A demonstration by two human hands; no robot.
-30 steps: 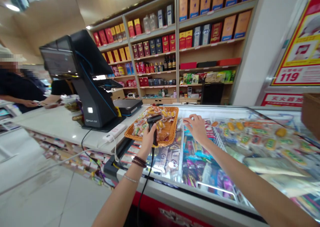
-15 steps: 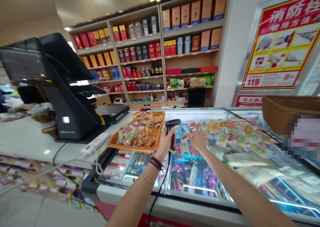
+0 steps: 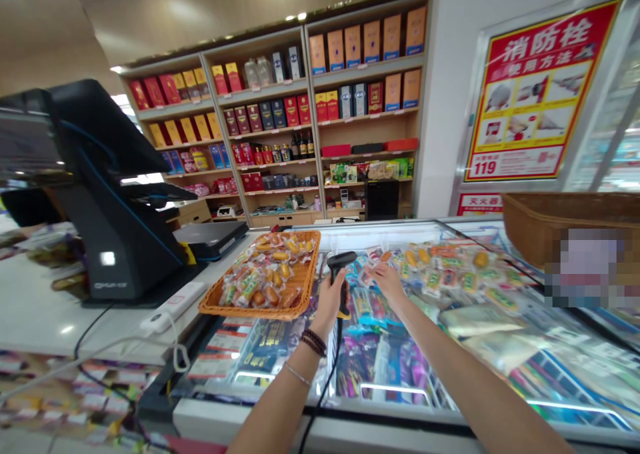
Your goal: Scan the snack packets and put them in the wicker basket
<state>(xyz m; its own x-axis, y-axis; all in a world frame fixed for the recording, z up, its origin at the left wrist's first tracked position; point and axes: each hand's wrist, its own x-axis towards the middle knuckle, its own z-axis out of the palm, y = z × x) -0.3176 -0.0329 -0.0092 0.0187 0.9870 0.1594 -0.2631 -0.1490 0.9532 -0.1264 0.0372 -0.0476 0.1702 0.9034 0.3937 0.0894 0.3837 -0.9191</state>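
My left hand (image 3: 331, 302) is wrapped round the grip of a black barcode scanner (image 3: 342, 262), its head up and its cable trailing down over the freezer edge. Just right of it, my right hand (image 3: 389, 282) has its fingers drawn together on a small snack packet (image 3: 367, 275) with clear and reddish wrapping; the fingers partly cover it. Left of the scanner sits an orange wicker basket (image 3: 311, 282) holding many wrapped snacks. More wrapped snacks (image 3: 443, 267) lie spread on the glass top to the right of my right hand.
Under my hands is a glass-topped freezer (image 3: 400, 411) full of colourful packs. A black checkout terminal (image 3: 107, 207) and a white power strip (image 3: 173, 307) stand on the left counter. A brown basket (image 3: 530, 231) is at the right. Shelves of boxes (image 3: 273, 114) line the back.
My right hand has shifted slightly left, and its spread fingers have closed on the small packet near the scanner. The left hand keeps the scanner. The camera view has turned slightly right.
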